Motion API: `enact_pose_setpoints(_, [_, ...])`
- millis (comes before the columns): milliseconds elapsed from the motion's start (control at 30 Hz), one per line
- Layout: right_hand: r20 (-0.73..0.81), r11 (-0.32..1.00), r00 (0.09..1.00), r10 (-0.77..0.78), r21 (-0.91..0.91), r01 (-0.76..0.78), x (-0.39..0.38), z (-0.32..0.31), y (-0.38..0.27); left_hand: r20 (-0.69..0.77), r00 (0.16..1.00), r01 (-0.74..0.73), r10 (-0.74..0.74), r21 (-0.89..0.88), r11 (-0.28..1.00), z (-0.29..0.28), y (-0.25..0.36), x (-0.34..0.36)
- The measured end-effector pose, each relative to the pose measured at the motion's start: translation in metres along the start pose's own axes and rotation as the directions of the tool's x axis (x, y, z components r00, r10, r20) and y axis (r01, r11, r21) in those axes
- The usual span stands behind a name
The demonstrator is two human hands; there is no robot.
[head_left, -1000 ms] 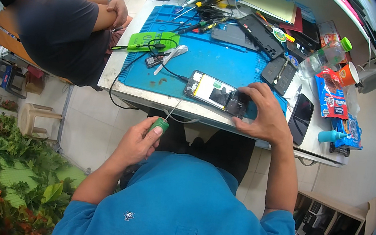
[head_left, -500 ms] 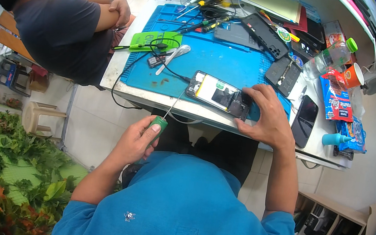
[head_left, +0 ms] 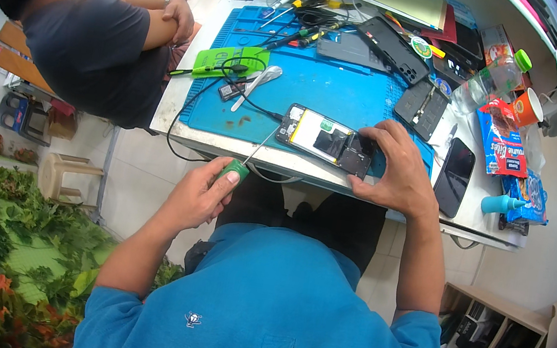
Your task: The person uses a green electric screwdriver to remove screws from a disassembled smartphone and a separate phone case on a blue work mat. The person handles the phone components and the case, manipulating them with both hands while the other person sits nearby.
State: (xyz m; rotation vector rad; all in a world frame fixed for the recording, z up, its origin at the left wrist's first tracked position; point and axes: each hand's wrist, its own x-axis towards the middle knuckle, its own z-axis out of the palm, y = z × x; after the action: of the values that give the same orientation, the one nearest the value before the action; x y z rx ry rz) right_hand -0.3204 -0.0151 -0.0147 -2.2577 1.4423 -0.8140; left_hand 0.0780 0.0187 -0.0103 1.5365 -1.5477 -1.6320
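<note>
An opened phone [head_left: 313,133] with its battery and inner parts bare lies at the front edge of the blue work mat [head_left: 230,110]. A black cable [head_left: 252,105] runs to its left end. My right hand [head_left: 397,166] grips the phone's right end between thumb and fingers. My left hand [head_left: 201,192] is closed round the green handle of a screwdriver [head_left: 236,169]. The thin shaft points up and away, its tip close to the phone's left end; whether it touches cannot be made out.
A dark phone [head_left: 454,177] and a light-blue squeeze bottle [head_left: 502,205] lie at the right. Behind are a phone back cover [head_left: 394,51], another phone part [head_left: 420,110], tools [head_left: 309,7], a plastic bottle [head_left: 494,80] and snack packets [head_left: 501,143]. A person [head_left: 91,41] sits with folded arms at the left.
My left hand has tilted slightly and its forearm has swung a little outward to the left, with the screwdriver tip staying near the phone. My right hand keeps its hold.
</note>
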Motion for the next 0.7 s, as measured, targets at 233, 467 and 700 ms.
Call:
enact_pose_setpoints(233, [-0.009,1.000,1.000,-0.010,0.008,0.011,0.000,0.002,0.003,0.008,0.999,0.040,-0.040,0.017,0.999,-0.007,0.001,0.003])
enact_pose_setpoints(467, [0.012,1.000,1.000,0.008,0.005,-0.008,0.001,0.000,0.002,-0.034,0.999,0.003,-0.001,0.081,0.997,-0.014,0.000,-0.001])
enact_pose_setpoints(700, [0.034,1.000,0.999,-0.017,-0.010,0.018,0.003,-0.003,0.003,0.032,0.987,-0.158,0.158,0.362,0.919,-0.036,-0.001,0.004])
